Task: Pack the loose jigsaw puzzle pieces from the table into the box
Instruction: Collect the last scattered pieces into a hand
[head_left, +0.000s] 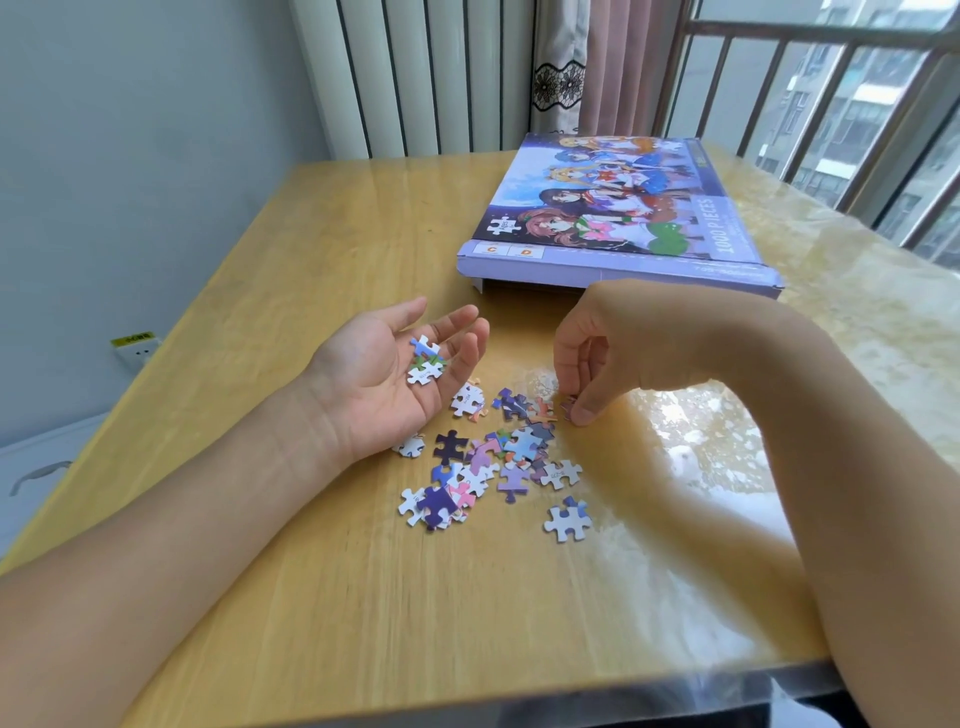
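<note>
Box (613, 208): purple, cartoon-figure lid, printed "1000 PIECES", tabs lettered "C" and "D"; lies flat at the far side of your worktop (311, 597). Puzzle pieces (488, 467): loose heap, mixed purple, blue, pink and white, between your hands. Your left hand (384, 379): palm up, fingers relaxed, cradling a few pieces (426, 359). Your right hand (602, 353): fingers pinching one piece (569, 406) at the heap's far edge.

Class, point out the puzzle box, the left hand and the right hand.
puzzle box (613, 202): head view, printed lid.
left hand (374, 374): head view, upturned palm.
right hand (618, 343): head view, back of the hand.
</note>
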